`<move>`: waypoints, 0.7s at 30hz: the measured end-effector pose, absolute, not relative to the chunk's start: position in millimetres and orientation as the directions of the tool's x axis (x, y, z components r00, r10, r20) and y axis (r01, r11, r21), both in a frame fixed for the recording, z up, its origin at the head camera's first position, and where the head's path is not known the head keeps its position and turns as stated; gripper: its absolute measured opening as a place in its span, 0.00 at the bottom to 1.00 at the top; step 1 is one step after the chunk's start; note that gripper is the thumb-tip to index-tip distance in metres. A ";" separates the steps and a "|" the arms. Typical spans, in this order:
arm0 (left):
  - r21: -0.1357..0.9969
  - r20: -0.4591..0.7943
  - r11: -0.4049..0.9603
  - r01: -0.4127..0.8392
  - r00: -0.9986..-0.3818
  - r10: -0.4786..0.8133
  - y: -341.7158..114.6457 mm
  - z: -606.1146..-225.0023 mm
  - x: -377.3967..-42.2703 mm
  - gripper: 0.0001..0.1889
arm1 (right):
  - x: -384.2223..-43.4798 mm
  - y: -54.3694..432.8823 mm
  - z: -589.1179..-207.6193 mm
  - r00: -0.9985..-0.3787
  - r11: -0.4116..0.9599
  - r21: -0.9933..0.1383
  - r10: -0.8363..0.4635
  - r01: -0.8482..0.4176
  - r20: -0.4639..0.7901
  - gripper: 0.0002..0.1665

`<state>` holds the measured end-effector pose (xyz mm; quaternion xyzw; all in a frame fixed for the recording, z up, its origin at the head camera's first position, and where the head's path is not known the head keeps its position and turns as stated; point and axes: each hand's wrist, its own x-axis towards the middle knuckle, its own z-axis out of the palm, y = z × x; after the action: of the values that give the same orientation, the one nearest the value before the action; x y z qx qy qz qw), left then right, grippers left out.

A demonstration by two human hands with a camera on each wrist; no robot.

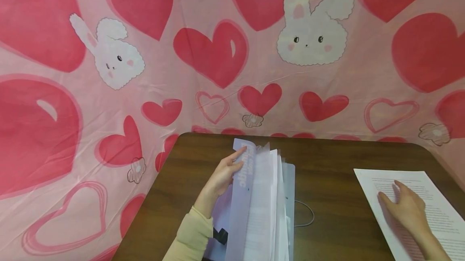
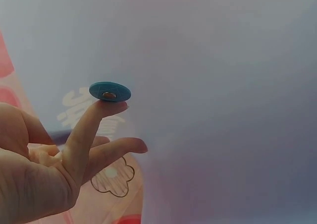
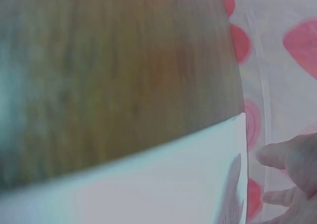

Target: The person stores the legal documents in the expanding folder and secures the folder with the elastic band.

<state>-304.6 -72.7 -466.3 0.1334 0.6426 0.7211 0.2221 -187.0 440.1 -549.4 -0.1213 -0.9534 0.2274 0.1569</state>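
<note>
A translucent purple folder (image 1: pixel 241 196) stands raised at the table's middle, with several printed sheets (image 1: pixel 262 200) inside. My left hand (image 1: pixel 221 174) grips the cover by its left edge, a digit lying over it. In the left wrist view, one fingertip of that hand touches a round teal button (image 2: pixel 110 91) on the cover; part of the hand is hidden at the edge. My right hand (image 1: pixel 408 208) is over the printed paper (image 1: pixel 381 182) at the right, fingers extended and casting a shadow. Whether its palm touches the paper I cannot tell.
The brown wooden table (image 1: pixel 327 160) extends around the folder and paper. A thin grey cord (image 1: pixel 313 214) loops out from the folder's right side, and a black clip-like piece (image 1: pixel 220 235) shows at its lower left. Behind hangs a pink heart-and-rabbit cloth (image 1: pixel 261 71).
</note>
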 end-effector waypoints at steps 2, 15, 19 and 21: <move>0.985 -0.094 -0.080 -0.153 -0.865 0.493 -72.5 -466.1 -304.0 0.33 | -184.8 443.9 -548.5 -0.924 0.868 -0.462 0.310 0.180 0.223 0.39; 0.987 -0.092 -0.075 -0.144 -0.875 0.475 -72.5 -466.0 -304.0 0.32 | -172.6 471.0 -545.4 -0.888 0.811 -0.412 0.459 0.415 0.011 0.53; 0.986 -0.093 -0.079 -0.148 -0.873 0.478 -72.8 -466.5 -304.3 0.32 | -171.9 481.0 -547.1 -0.878 0.800 -0.414 0.479 0.435 0.003 0.54; 0.986 -0.093 -0.078 -0.148 -0.873 0.479 -73.4 -466.8 -304.3 0.32 | -171.0 486.1 -548.2 -0.877 0.803 -0.408 0.481 0.436 0.010 0.54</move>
<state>-304.3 -73.4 -466.8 0.1286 0.6432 0.7230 0.2169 -171.0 486.1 -548.2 -0.2418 -0.9477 0.2007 0.0563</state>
